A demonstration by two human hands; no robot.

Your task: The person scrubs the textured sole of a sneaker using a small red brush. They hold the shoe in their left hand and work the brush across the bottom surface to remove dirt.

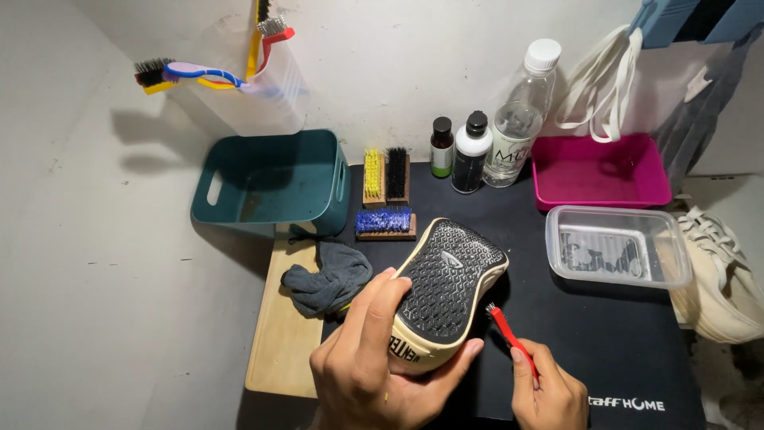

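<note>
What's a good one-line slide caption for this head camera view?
Left hand holds a shoe sole-up while the right hand brings a small red brush to its edge.

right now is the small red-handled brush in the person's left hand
No, the small red-handled brush is in the right hand, while the left hand holds the upturned black-soled shoe.

The shoe (447, 288) has a black diamond-patterned sole with a cream rim. The small brush (509, 336) is red. Near the mat's (605, 350) back edge sit a teal basket (270, 185) and a magenta tray (601, 171).
</note>
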